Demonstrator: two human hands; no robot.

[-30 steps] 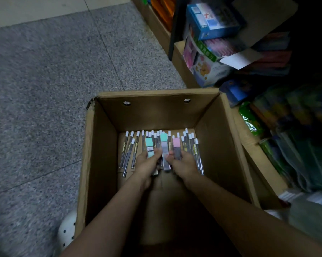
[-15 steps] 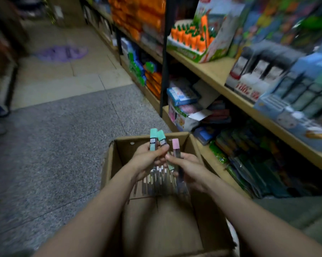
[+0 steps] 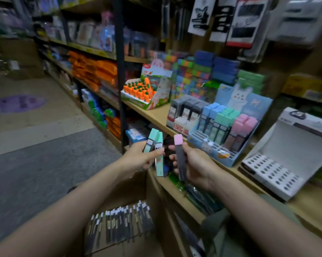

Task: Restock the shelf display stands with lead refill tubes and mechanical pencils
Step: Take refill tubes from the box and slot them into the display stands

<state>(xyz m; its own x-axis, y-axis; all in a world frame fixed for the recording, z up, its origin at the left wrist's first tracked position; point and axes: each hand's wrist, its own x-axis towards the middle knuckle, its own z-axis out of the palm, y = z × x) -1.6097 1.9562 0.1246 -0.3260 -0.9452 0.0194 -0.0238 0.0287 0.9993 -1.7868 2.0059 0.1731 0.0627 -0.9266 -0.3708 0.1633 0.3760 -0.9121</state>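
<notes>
two mint-capped lead refill tubes (image 3: 157, 151) are in the left hand (image 3: 138, 160), and one pink-capped lead refill tube (image 3: 180, 156) is in the right hand (image 3: 195, 166), all held up in front of the shelf (image 3: 156, 115), above the cardboard box (image 3: 156, 197) where the mechanical pencils (image 3: 119, 227) lie in a row. the step in hand looks to be carrying these tubes to the blue display stand (image 3: 228, 127), which has mint and pink columns standing at the back and bare slots in the front rows. to do it well, match colour to column, feed one tube at a time cap up, and lower it straight into a slot so its neighbours do not tip; the pink one probably goes first, being nearest the pink column. the left fingers (image 3: 156, 152) are curled round both mint tubes, thumb across their fronts, the tubes slightly fanned. the right fingers (image 3: 172, 157) are curled round the dark body of the pink tube, its cap standing clear above the grip. further right on the shelf a white pencil stand (image 3: 273, 169) shows holes with nothing in them.
</notes>
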